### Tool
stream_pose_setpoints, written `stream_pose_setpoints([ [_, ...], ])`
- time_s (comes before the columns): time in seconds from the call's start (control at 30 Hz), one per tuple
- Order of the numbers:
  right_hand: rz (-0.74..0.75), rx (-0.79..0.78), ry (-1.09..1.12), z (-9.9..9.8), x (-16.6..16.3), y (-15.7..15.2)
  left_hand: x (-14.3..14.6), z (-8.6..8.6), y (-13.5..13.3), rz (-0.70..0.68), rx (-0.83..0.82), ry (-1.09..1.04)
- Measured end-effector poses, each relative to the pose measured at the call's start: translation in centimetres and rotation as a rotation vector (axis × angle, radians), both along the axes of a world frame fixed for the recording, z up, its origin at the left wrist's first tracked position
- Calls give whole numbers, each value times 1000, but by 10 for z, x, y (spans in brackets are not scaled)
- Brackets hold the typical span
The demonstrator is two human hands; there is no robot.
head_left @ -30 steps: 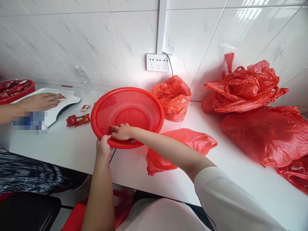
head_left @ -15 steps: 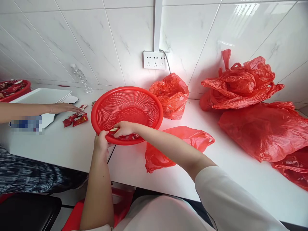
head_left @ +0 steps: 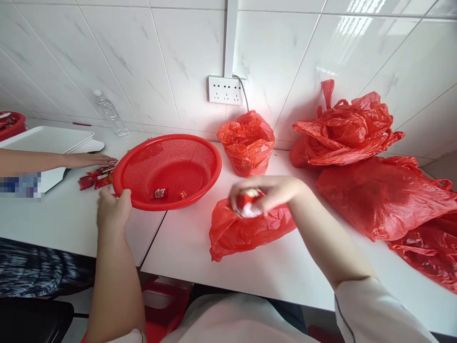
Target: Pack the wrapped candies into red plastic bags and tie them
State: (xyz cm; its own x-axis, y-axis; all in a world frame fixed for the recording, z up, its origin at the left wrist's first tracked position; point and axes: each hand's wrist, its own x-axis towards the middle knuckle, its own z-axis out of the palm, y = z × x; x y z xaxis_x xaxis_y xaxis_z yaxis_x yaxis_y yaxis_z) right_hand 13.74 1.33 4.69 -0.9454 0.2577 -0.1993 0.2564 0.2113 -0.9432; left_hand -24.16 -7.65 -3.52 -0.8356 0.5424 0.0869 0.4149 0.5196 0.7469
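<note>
My left hand grips the near left rim of a round red plastic colander, thumb on the outer side and some fingers hidden. Two small wrapped packets lie low inside the colander. Over a red plastic bag lying flat on the table, my right hand is closed around small red-and-white wrapped packets. Motion blurs them, so I cannot tell how many there are.
A co-worker's hand rests by red packets at the left, near a white tray. An upright red bag stands against the wall; full red bags crowd the right. A plastic bottle is at the back.
My right hand has left the colander and moved right, over the flat bag, with packets in it. The colander has shifted left with my left hand at its rim.
</note>
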Motion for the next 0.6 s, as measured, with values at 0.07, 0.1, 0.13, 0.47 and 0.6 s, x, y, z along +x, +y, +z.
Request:
stream_pose_setpoints([
  [0.07, 59, 95, -162, -11, 26, -13, 8, 13, 0, 11, -12, 413],
  [0.1, 68, 164, -227, -19, 35, -18, 13, 19, 3, -49, 0, 528],
  [0.13, 59, 245, -276, -29, 40, -23, 20, 25, 9, -159, -13, 574],
  [0.47, -277, 942, -141, -125, 13, -19, 81, 19, 89, -769, -1077, 253],
  [0.6, -311, 1013, -245, -154, 9, -18, 79, 5, 89, -764, -1092, 277],
])
